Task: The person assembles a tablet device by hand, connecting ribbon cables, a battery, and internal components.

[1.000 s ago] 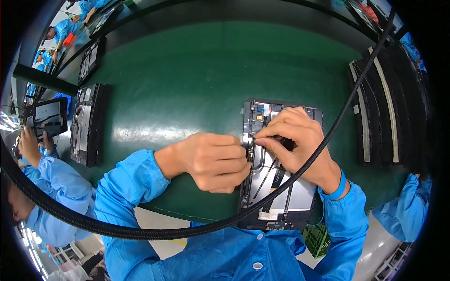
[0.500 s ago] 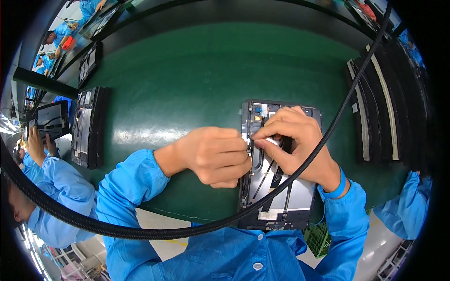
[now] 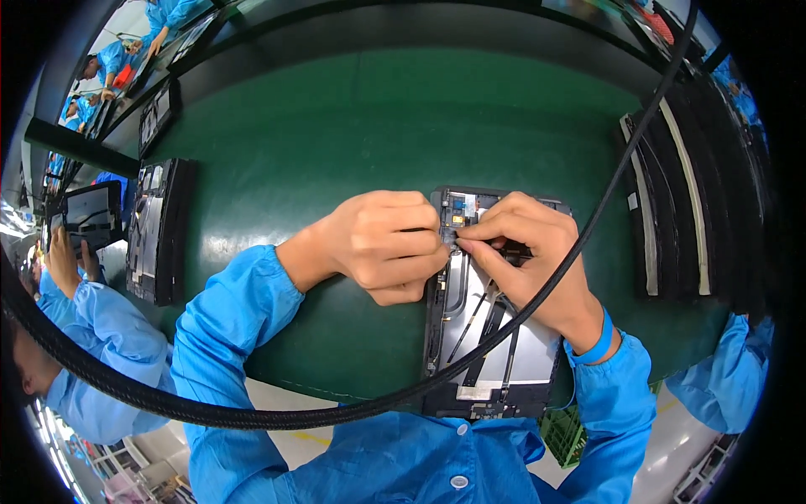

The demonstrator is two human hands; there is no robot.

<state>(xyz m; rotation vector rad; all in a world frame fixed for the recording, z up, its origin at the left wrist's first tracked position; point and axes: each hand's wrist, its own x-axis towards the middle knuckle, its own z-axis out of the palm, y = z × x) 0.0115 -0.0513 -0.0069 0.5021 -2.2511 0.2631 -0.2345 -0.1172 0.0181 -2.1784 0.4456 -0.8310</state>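
An opened tablet [image 3: 534,357], its inner parts, dark strips and silvery plate exposed, lies on the green table in front of me. My left hand [image 3: 384,248] is closed at the tablet's left edge, fingers curled in and their tips hidden behind the knuckles. Over the tablet's upper half, my right hand [image 3: 529,252] pinches thumb and forefinger together near the left side. Whatever sits in either pinch is too small or too covered to make out. A blue band [image 3: 598,338] circles my right wrist.
A thick black cable [image 3: 336,417] sweeps across the view, passing over the tablet's lower part. Stacked opened tablets [image 3: 154,231] stand at left; tall black slabs with pale strips [image 3: 690,193] stand at right. A co-worker at left holds another tablet [image 3: 91,214]. Below the table edge is a green crate [image 3: 564,438].
My left hand has moved up along the tablet's left edge, away from me. My right hand stays pinched over nearly the same spot, shifting only slightly.
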